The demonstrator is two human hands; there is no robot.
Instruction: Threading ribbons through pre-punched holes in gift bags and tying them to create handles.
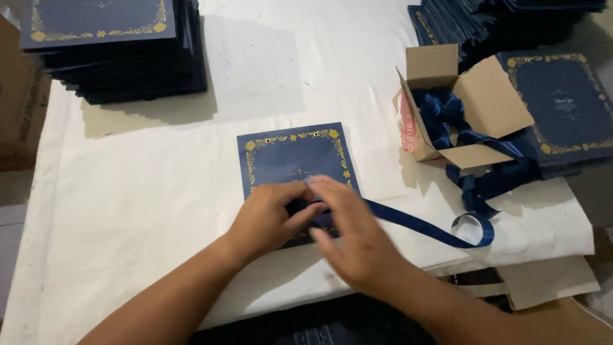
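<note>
Both hands meet over the near edge of a dark blue card (294, 156) with gold trim, lying flat on the white-covered surface (128, 191). The left hand (265, 217) and right hand (354, 239) pinch a blue ribbon (421, 227) that trails right to an open cardboard box (472, 96). A stack of cards (115, 51) sits far left, more stacks (562, 108) far right.

one blue card (290, 156), one ribbon (428, 229), one cardboard box (472, 102), three card stacks (115, 51).
</note>
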